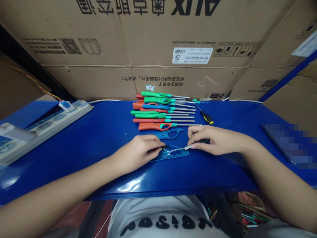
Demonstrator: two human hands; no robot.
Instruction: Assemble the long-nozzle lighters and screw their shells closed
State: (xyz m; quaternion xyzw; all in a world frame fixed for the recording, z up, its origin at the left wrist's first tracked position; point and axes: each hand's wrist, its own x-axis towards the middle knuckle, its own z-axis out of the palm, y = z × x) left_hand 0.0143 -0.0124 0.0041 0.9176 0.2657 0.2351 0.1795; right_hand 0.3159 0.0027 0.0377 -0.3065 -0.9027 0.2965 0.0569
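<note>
My left hand (142, 149) pinches a small black part (163, 146) with a thin pale wire, over the lower blue lighter half-shell (184, 153). In my right hand (210, 140) is a silver metal tube (187, 147), its near end poking out between thumb and fingertips. A thin greyish line runs from that end toward the left over the half-shell; whether it is wire or hose I cannot tell. Just behind lies another blue lighter half-shell (170, 134), with an open trigger loop. My fingers cover most of the tube and part of the lower shell.
Several long-nosed lighters (155, 126) in green, red, orange and blue lie stacked behind my hands. A black-and-yellow screwdriver (206, 117) rests to their right. A white power strip (46, 127) is at left; a cardboard sheet (148, 49) stands behind the blue table (99, 138).
</note>
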